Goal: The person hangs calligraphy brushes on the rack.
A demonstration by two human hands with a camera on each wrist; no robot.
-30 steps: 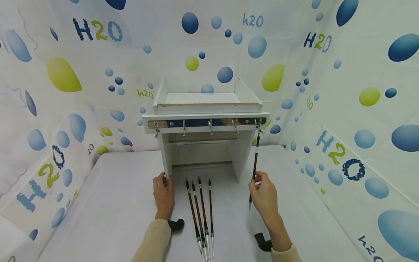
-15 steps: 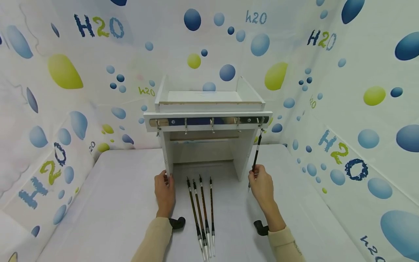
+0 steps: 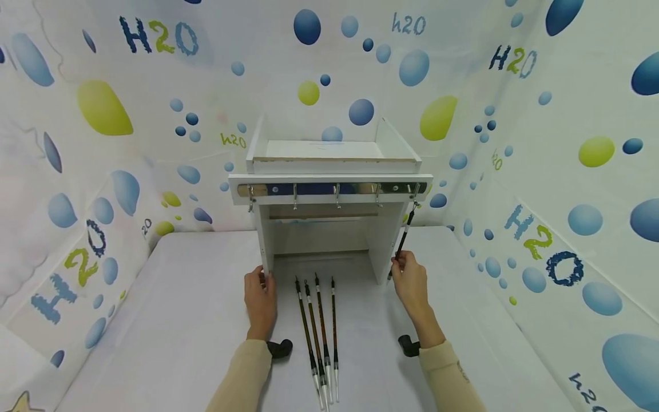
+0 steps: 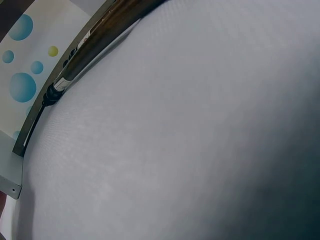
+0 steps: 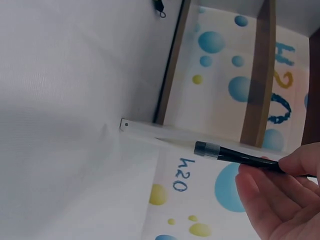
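Observation:
A white rack (image 3: pixel 329 166) with a rail of metal hooks (image 3: pixel 337 194) stands at the back of the table. One dark brush (image 3: pixel 405 234) hangs by its loop from the rightmost hook and slants down to my right hand (image 3: pixel 400 264), which pinches its lower part beside the rack's right leg. The right wrist view shows my fingertips (image 5: pixel 280 192) on the dark shaft (image 5: pixel 235 155). My left hand (image 3: pixel 259 277) lies flat on the table, its fingertips touching the rack's left leg. Several more brushes (image 3: pixel 319 332) lie side by side between my hands; one of these brushes (image 4: pixel 95 37) crosses the left wrist view.
The grey table (image 3: pixel 180 320) is walled on three sides by bubble-print sheeting (image 3: pixel 566 171). The other hooks on the rail carry nothing. The rack's top tray (image 3: pixel 319 150) holds nothing that I can see.
My right hand has moved up and toward the rack's right leg with the brush's lower end, so the hanging brush now slants more. The left hand has stayed put.

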